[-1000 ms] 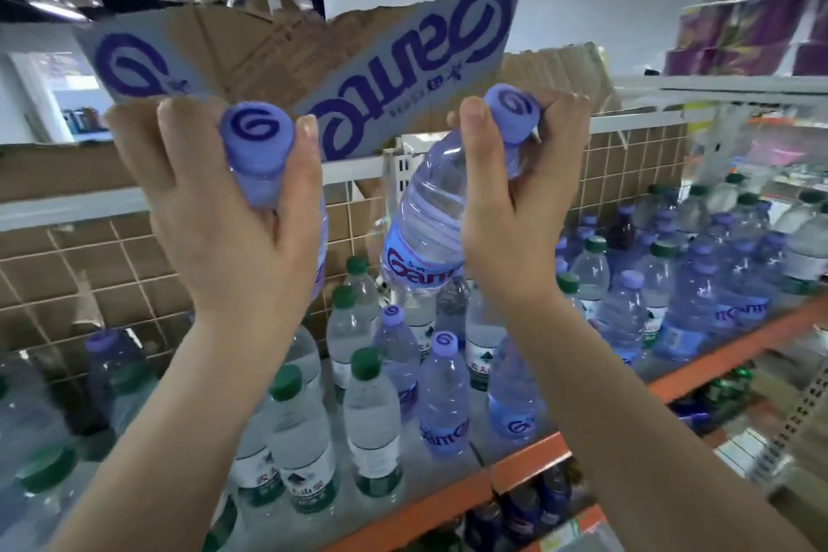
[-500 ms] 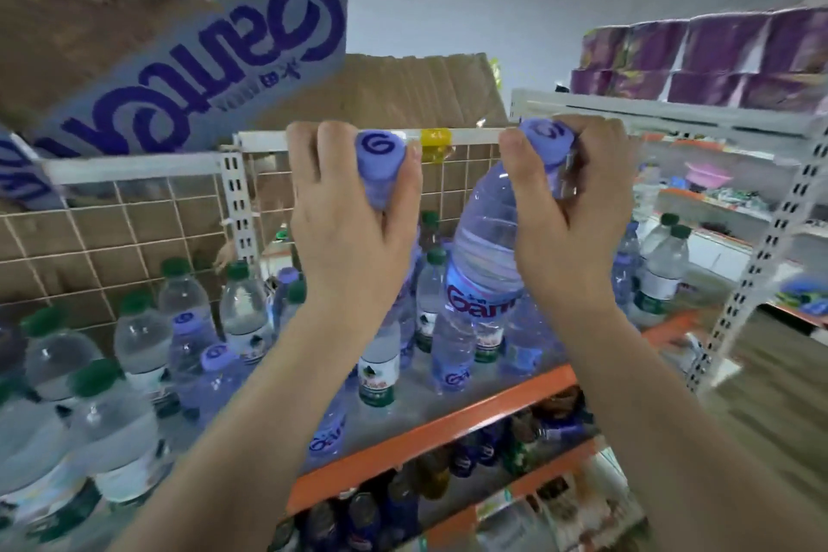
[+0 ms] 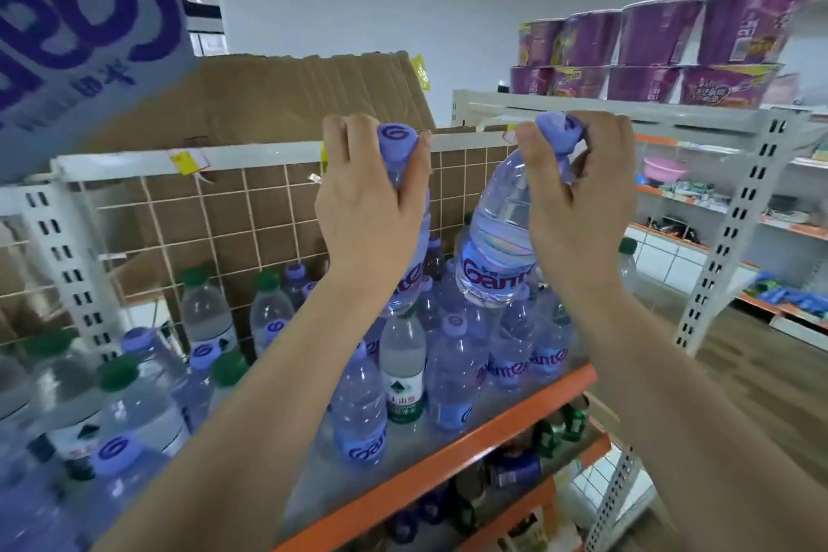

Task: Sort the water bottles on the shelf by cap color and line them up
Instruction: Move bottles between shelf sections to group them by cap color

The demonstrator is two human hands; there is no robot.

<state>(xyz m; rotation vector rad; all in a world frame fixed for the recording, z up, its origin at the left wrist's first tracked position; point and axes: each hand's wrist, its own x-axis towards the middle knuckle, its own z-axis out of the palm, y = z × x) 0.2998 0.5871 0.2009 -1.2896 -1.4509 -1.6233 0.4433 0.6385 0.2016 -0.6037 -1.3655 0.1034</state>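
Shop shelving fills the view: an orange-edged shelf (image 3: 448, 453) crowded with water bottles, a brown tiled wall behind a white wire grid (image 3: 233, 211), torn cardboard (image 3: 286, 99) on top, and stacked purple noodle tubs (image 3: 663, 54) on the neighbouring rack to the right. Two bottles are in the air, one per hand. The left hand (image 3: 363, 211) has its fingers curled round the neck of a purple-capped bottle (image 3: 396, 143), whose body hangs down behind the palm and wrist. The right hand (image 3: 578, 202) pinches and wraps the neck of a second purple-capped bottle (image 3: 502, 238), which hangs below and to the left of that grip, tilted, its label facing the camera. Below both grips stand the shelved bottles: about ten purple caps and about seven green caps (image 3: 266, 280) can be counted, mixed together, though the blurred left edge makes the tally uncertain. Against the frame half a second back, both hands hold the same two bottles in the same way, but sit further right along the shelf, with its right end now directly under them and the noodle tubs closer.
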